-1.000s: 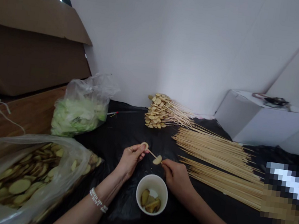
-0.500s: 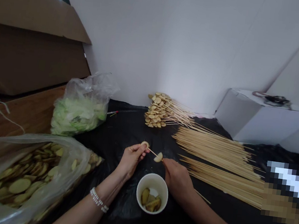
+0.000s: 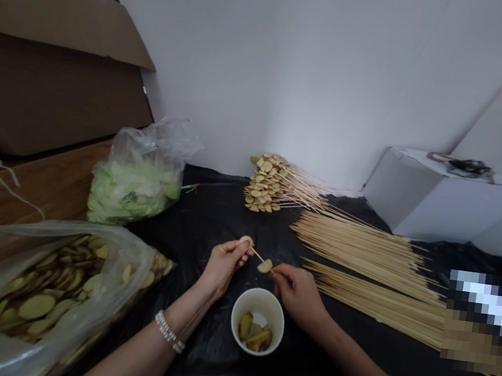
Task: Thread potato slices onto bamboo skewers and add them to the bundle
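Between my hands a thin wooden skewer (image 3: pixel 257 255) slants down to the right, with two pale potato slices on it. My left hand (image 3: pixel 223 266) is closed, pinching the slice (image 3: pixel 247 239) at the skewer's upper end. The other slice (image 3: pixel 264 267) sits further along, close to my right fingertips. My right hand (image 3: pixel 301 292) is closed in a pinch on the skewer just past that slice. Below the hands stands a white cup (image 3: pixel 260 300) with several potato pieces (image 3: pixel 255 333) at its bottom.
An open plastic bag (image 3: pixel 125 251) of potato slices lies at front left, a tied bag of green vegetables (image 3: pixel 134 191) behind it. Filled skewers (image 3: pixel 265 184) are heaped near the wall. Bare skewers (image 3: pixel 363 252) lie to the right on black sheeting (image 3: pixel 210 213). A white box (image 3: pixel 434 200) stands back right.
My right hand has shifted slightly and shows more of its fingers, still pinching the skewer. My left hand keeps its hold. The whole view has moved a little.
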The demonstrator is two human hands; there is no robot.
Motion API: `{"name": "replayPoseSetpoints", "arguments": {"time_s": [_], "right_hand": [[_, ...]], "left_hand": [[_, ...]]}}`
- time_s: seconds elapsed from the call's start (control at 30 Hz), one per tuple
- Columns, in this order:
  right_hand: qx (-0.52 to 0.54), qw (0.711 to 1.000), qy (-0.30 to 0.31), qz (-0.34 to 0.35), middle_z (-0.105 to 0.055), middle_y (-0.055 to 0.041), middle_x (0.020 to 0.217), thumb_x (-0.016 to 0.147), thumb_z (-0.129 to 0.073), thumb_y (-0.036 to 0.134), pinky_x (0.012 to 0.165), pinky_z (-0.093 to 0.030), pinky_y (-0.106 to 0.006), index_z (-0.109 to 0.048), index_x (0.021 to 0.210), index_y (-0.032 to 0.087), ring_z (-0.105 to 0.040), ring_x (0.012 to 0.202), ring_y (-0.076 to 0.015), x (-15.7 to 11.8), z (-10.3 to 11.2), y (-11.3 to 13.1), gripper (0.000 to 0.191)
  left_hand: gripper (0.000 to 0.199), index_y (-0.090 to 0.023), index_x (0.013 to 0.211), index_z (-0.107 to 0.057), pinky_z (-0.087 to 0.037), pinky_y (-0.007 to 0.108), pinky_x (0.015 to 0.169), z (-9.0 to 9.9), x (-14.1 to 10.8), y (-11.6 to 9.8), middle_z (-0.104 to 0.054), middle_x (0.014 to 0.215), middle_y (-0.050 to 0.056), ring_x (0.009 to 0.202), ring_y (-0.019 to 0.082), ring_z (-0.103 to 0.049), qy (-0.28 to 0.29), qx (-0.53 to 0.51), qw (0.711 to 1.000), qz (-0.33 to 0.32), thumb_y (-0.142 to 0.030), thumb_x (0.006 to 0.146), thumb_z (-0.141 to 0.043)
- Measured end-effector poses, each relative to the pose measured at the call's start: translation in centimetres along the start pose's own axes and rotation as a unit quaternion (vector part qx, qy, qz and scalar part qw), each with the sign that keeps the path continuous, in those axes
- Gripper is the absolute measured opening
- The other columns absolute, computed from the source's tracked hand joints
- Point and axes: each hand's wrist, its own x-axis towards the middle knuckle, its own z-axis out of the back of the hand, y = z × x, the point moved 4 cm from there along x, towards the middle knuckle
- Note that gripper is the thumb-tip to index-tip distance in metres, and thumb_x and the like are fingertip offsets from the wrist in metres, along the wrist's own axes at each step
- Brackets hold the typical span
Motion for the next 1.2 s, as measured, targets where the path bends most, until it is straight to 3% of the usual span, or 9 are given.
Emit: {"name": "replayPoseSetpoints", "arguments": {"time_s": [0.2,0.37,0.53,0.73,0.83,1.03,1.2], "right_hand": [[-0.102,0.992,-0.036,0.068,-0.066,-0.0074,0.073,0.087,-0.037,0.016,0.062,-0.038,-0.023,-0.060,0.075,0.016,-0.060,0.067,-0.0157,-0.1,0.1,0.3,0.026],[-0.088,0.995,-0.012,0.041,-0.065,-0.0038,0.066,0.087,-0.039,0.015,0.057,-0.038,-0.022,-0.062,0.076,0.018,-0.059,0.059,-0.0137,0.0,0.0,0.2,0.025],[-0.156,0.983,-0.049,0.087,-0.068,-0.0097,0.087,0.085,-0.036,0.009,0.072,-0.042,-0.024,-0.062,0.090,0.016,-0.062,0.083,-0.0180,-0.1,-0.1,0.0,0.027],[-0.114,0.988,-0.057,0.092,-0.066,-0.0063,0.078,0.092,-0.035,0.018,0.069,-0.041,-0.023,-0.060,0.083,0.018,-0.062,0.073,-0.0158,0.2,-0.4,0.0,0.026],[-0.114,0.989,-0.048,0.086,-0.066,-0.0066,0.080,0.092,-0.036,0.019,0.068,-0.040,-0.023,-0.059,0.082,0.018,-0.062,0.075,-0.0157,0.2,-0.6,0.2,0.025],[-0.026,0.998,0.017,0.060,-0.065,-0.0021,0.067,0.093,-0.037,0.022,0.055,-0.036,-0.020,-0.061,0.078,0.018,-0.058,0.059,-0.0122,0.5,-0.3,0.7,0.028],[-0.118,0.990,-0.015,0.076,-0.067,-0.0058,0.076,0.089,-0.038,0.014,0.063,-0.039,-0.022,-0.064,0.084,0.017,-0.061,0.069,-0.0152,0.1,0.1,0.7,0.027]], "left_hand": [[0.026,-0.011,0.070,-0.073,-0.036,0.013,0.048,0.0,0.2,0.2,-0.064,0.066,0.003,0.052,0.003,-0.045,-0.003,0.003,1.000,-0.009,-0.035,0.060,-0.079],[0.027,-0.011,0.068,-0.072,-0.036,0.013,0.048,-0.2,0.0,0.1,-0.063,0.065,0.004,0.052,0.003,-0.045,0.006,0.005,1.000,-0.011,-0.036,0.060,-0.079],[0.027,-0.011,0.072,-0.073,-0.037,0.012,0.049,-0.2,-0.2,-0.2,-0.064,0.067,0.004,0.053,0.003,-0.046,0.000,-0.016,1.000,-0.003,-0.034,0.059,-0.080],[0.035,-0.012,0.081,-0.073,-0.040,0.014,0.051,0.1,-0.1,-0.6,-0.068,0.077,0.007,0.055,0.004,-0.050,-0.002,-0.054,0.999,-0.005,-0.042,0.064,-0.075],[0.036,-0.012,0.084,-0.074,-0.042,0.015,0.053,0.4,0.1,-0.6,-0.068,0.078,0.006,0.057,0.004,-0.051,-0.023,-0.067,0.997,-0.008,-0.038,0.060,-0.079],[0.031,-0.012,0.078,-0.074,-0.041,0.013,0.052,0.8,0.4,-0.7,-0.067,0.074,0.004,0.056,0.003,-0.050,-0.037,-0.054,0.997,-0.027,-0.036,0.060,-0.079],[0.029,-0.012,0.077,-0.074,-0.041,0.014,0.052,0.6,0.3,-0.6,-0.067,0.073,0.005,0.057,0.005,-0.051,-0.046,-0.038,0.998,-0.030,-0.036,0.060,-0.079]]}}
